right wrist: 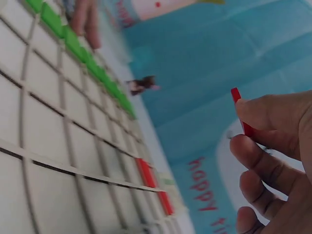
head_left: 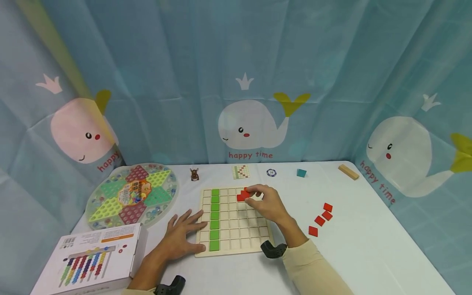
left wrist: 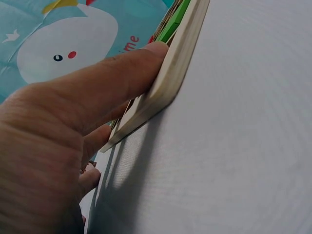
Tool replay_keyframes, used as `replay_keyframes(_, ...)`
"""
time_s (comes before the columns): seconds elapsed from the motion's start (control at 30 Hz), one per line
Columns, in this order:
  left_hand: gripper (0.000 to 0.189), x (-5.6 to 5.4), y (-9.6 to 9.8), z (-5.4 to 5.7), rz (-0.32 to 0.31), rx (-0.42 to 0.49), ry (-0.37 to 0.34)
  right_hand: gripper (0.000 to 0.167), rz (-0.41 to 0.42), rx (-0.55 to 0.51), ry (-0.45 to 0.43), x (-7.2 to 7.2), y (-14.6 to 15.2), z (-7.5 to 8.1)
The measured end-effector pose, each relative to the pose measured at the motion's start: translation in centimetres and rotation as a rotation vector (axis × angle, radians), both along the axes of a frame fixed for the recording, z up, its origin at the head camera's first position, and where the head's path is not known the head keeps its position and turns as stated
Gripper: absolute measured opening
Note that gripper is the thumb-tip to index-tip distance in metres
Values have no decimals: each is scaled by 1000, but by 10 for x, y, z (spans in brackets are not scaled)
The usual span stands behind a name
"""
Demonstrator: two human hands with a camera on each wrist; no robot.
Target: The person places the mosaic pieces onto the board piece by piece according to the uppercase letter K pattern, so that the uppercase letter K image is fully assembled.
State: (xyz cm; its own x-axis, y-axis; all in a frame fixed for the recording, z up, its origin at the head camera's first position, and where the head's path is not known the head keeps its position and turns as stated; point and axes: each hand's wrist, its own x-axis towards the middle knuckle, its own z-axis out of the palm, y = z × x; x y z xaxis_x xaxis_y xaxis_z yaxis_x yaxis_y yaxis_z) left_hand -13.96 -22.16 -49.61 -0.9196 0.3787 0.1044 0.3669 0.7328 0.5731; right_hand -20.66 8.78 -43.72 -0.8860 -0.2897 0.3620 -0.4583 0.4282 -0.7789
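A wooden grid board [head_left: 236, 233] lies on the white table, one column filled with green tiles [head_left: 214, 224]. Two red tiles [right wrist: 146, 171] sit in cells near the board's far edge. Above that part, my right hand [head_left: 268, 205] pinches another red tile [right wrist: 242, 114] between thumb and finger, held clear of the board in the right wrist view. My left hand [head_left: 178, 237] rests spread at the board's left side, its fingertips touching the frame. In the left wrist view the thumb [left wrist: 117, 78] presses on the board's rim.
Several loose red tiles [head_left: 319, 221] lie right of the board. Behind it stand a small brown figure [head_left: 194, 175], a pattern card [head_left: 241, 172], a round chip [head_left: 271, 173], a teal piece [head_left: 301, 173] and a wooden block [head_left: 348, 172]. A round game board [head_left: 110, 188] and a white box [head_left: 92, 258] occupy the left.
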Motion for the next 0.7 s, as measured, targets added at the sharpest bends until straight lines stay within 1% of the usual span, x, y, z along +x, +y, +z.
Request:
replay_keyframes(0.17, 73, 0, -1, -1, 5, -4, 1, 21, 31, 30, -92, -8, -16, -16)
replay_keyframes(0.3, 73, -1, -1, -1, 6, -7, -3, 20, 46, 123, -144, -13, -25, -28)
replay_keyframes(0.37, 73, 0, -1, 0, 7, -4, -5, 20, 53, 175, -150, -16, -29, -33)
replay_keyframes(0.5, 73, 0, -1, 0, 7, 7, -8, 20, 54, 248, -129, -20, -35, -40)
replay_keyframes(0.7, 73, 1, 0, 1, 4, 3, -10, 21, 8, 327, -136, -21, -44, -41)
